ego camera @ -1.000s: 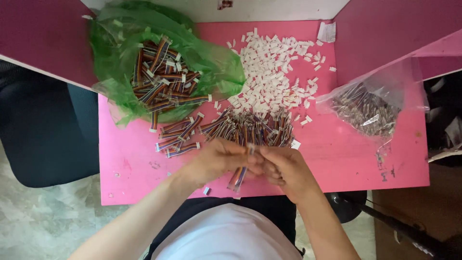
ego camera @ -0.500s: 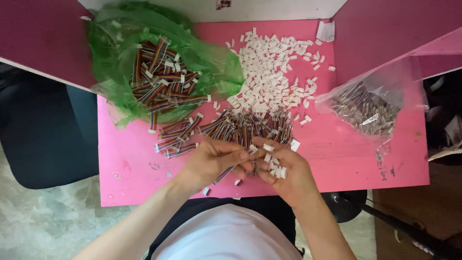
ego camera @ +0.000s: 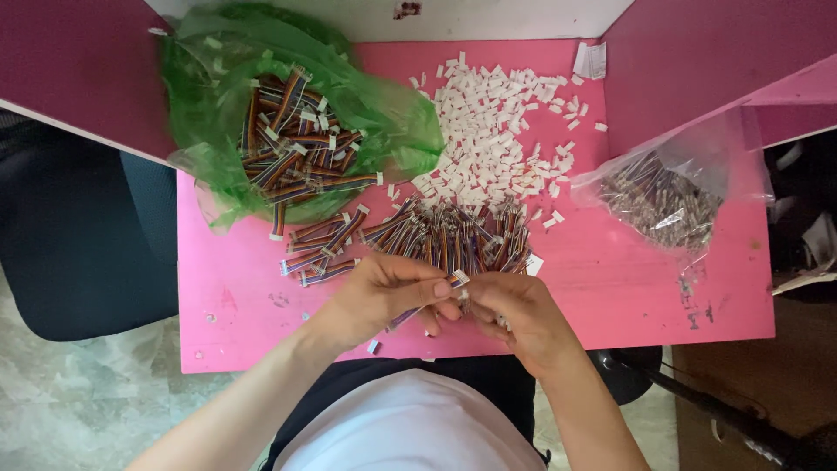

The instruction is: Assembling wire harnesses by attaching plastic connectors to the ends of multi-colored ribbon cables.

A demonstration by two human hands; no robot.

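Over the pink table (ego camera: 610, 288), my left hand (ego camera: 384, 296) pinches a short rainbow-striped ribbon cable (ego camera: 427, 301) by its white end; my right hand (ego camera: 514, 314) closes fingertips against it, below the loose cable pile (ego camera: 453, 235).

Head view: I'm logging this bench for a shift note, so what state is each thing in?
Green bag: open, holding striped cable pieces.
Clear bag: lying on the table's right side, filled with dark pieces.
White connectors: loose, scattered pile.
Cable row: laid side by side on the pink table.
Left hand: pinching one ribbon cable.
Right hand: closed at that cable's end.
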